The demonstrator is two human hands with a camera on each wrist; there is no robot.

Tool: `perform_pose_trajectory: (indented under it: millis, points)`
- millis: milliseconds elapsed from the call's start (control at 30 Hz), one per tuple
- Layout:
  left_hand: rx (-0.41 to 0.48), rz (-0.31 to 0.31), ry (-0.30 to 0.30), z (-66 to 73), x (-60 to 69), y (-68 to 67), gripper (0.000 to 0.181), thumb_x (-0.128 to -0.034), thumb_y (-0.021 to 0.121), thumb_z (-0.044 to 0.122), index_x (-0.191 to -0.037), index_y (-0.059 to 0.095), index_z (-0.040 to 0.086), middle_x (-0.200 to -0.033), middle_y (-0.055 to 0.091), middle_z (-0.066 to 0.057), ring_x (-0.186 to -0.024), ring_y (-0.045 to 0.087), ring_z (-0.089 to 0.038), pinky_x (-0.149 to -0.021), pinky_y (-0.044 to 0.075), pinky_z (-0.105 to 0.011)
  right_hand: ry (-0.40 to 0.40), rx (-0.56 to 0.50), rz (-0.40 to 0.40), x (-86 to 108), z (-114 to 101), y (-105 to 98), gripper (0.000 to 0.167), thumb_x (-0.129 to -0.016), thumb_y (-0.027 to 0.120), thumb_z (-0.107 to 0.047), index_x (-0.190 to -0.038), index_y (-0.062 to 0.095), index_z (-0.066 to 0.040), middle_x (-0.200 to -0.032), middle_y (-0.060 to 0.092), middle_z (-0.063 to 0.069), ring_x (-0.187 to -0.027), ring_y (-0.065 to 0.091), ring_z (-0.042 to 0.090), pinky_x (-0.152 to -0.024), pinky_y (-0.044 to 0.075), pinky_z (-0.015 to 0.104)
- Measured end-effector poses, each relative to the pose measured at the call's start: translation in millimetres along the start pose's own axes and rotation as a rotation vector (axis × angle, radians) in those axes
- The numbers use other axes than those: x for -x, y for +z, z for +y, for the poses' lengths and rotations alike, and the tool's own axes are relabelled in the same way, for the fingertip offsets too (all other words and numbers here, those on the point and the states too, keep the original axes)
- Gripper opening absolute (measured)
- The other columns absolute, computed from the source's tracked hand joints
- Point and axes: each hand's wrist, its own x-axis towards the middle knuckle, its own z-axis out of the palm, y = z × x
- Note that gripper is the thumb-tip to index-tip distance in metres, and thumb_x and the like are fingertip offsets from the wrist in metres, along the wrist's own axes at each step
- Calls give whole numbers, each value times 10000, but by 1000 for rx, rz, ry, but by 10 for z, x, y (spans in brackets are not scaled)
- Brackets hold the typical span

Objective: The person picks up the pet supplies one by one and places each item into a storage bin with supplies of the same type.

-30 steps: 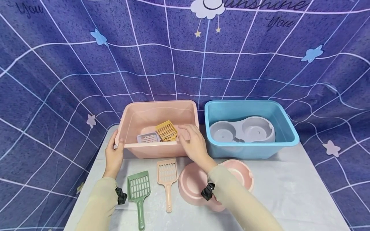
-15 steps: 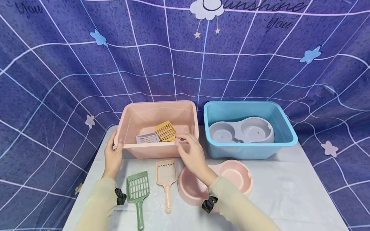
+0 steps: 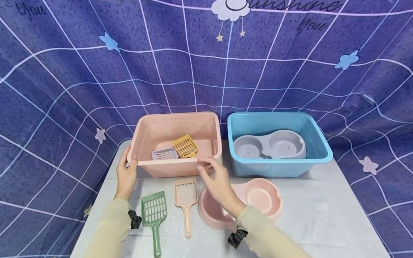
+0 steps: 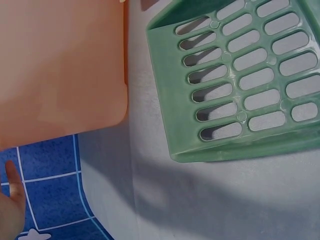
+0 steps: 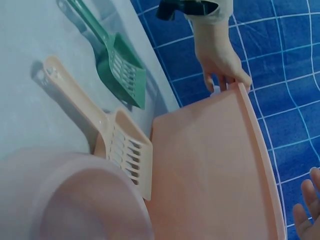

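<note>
My left hand [image 3: 126, 175] grips the left end of the pink plastic bin [image 3: 174, 169], thumb over the rim at the front corner. In the right wrist view that hand [image 5: 217, 57] holds the bin's rim at its far end. A yellow slotted litter scoop [image 3: 185, 146] and a lavender slotted scoop [image 3: 164, 154] lie inside the bin; their handles are hidden by the front wall. My right hand [image 3: 219, 182] is at the front rim near the right corner, fingers loosely bent and holding nothing. The right wrist view shows its fingers [image 5: 309, 200] apart from the rim.
A green scoop [image 3: 155, 211] and a peach scoop [image 3: 186, 197] lie before the bin. Beneath my right forearm sits a pink double pet bowl [image 3: 264, 197]. To the right, a blue bin [image 3: 280, 168] contains a grey double bowl [image 3: 287, 145]. A curtain [image 3: 206, 71] hangs behind.
My right hand has drawn back from inside the pink bin, over its front rim and toward me. The left hand stays on the bin, and both scoops in it lie as before.
</note>
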Motion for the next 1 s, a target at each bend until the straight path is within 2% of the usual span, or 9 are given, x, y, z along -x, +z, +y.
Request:
perform_pose_trajectory:
  millis: [233,500,700,833,933,1000]
  points:
    - [-7,1,-8,38,18,-5,520,-1052,470,195,-1542,345,78,-1537,381,-169,-1323,408,-268,-862,409,-106,33,-11,6,140,-23,15,205,-946,668,-132,-1147,685,-96,-1005,693,-33,-908,611,142,-836,510,390]
    - [-13,1,-9,32,25,-3,524,-1049,488,201,-1541,352,84,-1537,392,-137,-1326,410,-268,-864,393,-91,68,-52,-12,318,27,49,194,-959,649,-121,-1149,686,-108,-1024,697,-21,-930,610,139,-797,514,409]
    - [-4,-4,-1,8,5,4,519,-1052,468,199,-1543,346,83,-1536,381,-173,-1331,402,-290,-865,410,-109,160,-94,-29,423,22,74,184,-953,661,-125,-1132,695,-101,-1033,709,-20,-930,610,160,-819,499,447]
    - [-3,-2,2,10,6,6,518,-1051,467,196,-1542,347,82,-1536,382,-172,-1339,395,-293,-877,409,-119,223,-95,-31,468,-3,100,187,-937,661,-64,-1121,690,-48,-1025,720,27,-923,612,190,-831,489,469]
    - [-4,-3,5,11,11,4,518,-1052,467,197,-1543,347,87,-1535,382,-173,-1336,397,-299,-875,410,-117,264,-101,-31,492,-110,95,188,-929,652,-18,-1112,682,11,-998,721,99,-906,619,201,-825,499,444]
    - [-4,-6,0,8,12,1,518,-1053,465,198,-1546,343,95,-1538,378,-172,-1335,397,-302,-879,415,-121,293,-112,-36,514,-207,83,184,-927,645,-3,-1103,677,39,-984,717,135,-898,627,202,-816,511,387]
